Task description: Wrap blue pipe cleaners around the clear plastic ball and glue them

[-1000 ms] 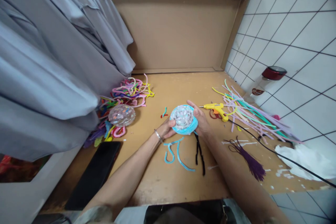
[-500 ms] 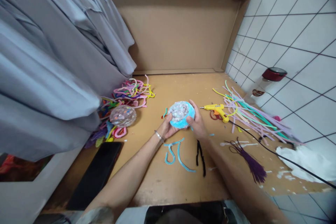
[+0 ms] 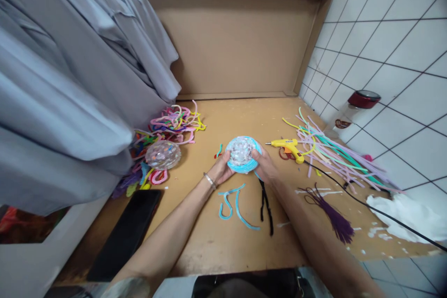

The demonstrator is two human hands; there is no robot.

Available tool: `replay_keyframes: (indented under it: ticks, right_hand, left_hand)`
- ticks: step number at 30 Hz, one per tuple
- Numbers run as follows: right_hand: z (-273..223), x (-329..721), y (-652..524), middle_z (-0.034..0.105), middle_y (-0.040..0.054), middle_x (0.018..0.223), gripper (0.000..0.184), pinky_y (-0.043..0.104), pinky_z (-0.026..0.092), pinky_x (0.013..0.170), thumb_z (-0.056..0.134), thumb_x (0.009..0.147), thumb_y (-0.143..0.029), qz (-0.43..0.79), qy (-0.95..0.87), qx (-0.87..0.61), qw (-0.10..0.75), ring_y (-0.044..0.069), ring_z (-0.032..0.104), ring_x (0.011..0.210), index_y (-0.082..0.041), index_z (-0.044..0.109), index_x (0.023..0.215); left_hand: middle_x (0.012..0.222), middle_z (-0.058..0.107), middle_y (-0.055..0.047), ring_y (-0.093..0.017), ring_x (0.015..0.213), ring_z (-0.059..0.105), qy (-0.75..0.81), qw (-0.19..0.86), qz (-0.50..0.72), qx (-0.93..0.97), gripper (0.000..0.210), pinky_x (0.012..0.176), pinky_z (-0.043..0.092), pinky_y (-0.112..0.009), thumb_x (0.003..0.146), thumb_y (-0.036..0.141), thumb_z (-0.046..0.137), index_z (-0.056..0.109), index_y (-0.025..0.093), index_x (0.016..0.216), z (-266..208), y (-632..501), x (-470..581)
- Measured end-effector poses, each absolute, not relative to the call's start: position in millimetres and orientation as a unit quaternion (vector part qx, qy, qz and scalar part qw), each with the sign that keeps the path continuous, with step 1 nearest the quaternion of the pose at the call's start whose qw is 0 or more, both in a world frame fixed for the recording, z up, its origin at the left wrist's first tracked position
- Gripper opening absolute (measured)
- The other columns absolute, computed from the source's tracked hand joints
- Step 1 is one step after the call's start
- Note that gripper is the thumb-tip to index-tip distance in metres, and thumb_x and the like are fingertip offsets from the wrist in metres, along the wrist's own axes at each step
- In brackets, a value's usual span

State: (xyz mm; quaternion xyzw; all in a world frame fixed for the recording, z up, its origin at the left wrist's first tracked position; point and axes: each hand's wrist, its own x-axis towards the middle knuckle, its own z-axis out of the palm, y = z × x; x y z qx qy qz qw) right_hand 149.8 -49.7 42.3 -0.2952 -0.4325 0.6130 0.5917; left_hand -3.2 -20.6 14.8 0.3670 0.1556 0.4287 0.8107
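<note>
Disc (image 3: 241,152) rimmed in blue, left hand (image 3: 222,168) pinching one side, right hand (image 3: 266,165) pinching the other

Place: craft work table (image 3: 240,114) | yellow glue gun (image 3: 284,143) | fuzzy craft stems (image 3: 328,144) | purple thread bundle (image 3: 335,219)

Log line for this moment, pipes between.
left hand: holding blue-edged disc | right hand: holding same disc | glue gun: on table
</note>
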Motion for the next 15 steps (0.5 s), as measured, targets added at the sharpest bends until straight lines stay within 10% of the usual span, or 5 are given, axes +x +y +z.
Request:
replay_keyframes:
  ticks: [7,15]
  right_hand:
    - [41.2,145.1,-51.6,0.055,0.0129,0.145,0.105,0.049,0.04,0.118,0.094,0.05,-0.048,0.408,-0.476,-0.41,0.662,0.032,0.052,0.134,-0.023,0.049,0.142]
    - [37.5,141.1,-53.7,0.049,0.0138,0.143,0.121,0.048,0.038,0.118,0.094,0.047,-0.05,0.397,-0.516,-0.408,0.641,0.033,0.048,0.135,-0.024,0.038,0.15]
  left_hand:
    - [0.135,0.067,-0.017,-0.034,0.132,0.06,0.181,0.828,0.411,0.335,0.065,0.104,0.054,-0.053,0.092,0.067,0.053,0.059,0.019,0.135,20.7,-25.3,5.1]
    - [0.135,0.067,-0.016,-0.037,0.134,0.057,0.154,0.798,0.435,0.388,0.083,0.11,0.05,-0.049,0.066,0.06,0.085,0.061,0.018,0.134,13.7,-27.9,2.7]
